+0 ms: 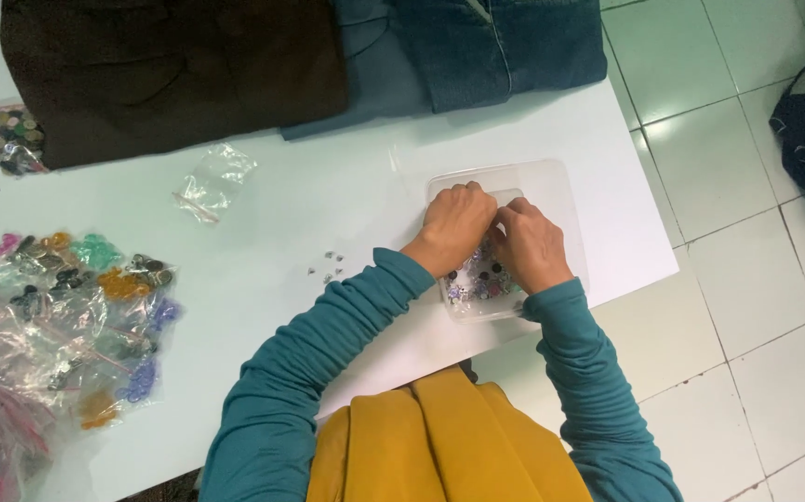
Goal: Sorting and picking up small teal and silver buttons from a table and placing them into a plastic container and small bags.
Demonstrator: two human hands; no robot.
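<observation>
A clear plastic box [477, 307] holding small dark and silver buttons sits on the white table, on or beside its clear lid [551, 186]. Both hands are over the box. My left hand [455, 226] and my right hand [530, 244] meet with fingertips together at the box's far edge, pinching something too small to make out. Both arms wear teal sleeves. A few tiny silver pieces [326, 268] lie loose on the table just left of my left wrist.
A heap of small zip bags with coloured buttons [77, 307] fills the left. An empty clear bag [214, 181] lies mid-table. Dark brown cloth [170, 65] and blue denim [486, 46] lie at the back. The table edge [672, 265] drops to tiled floor.
</observation>
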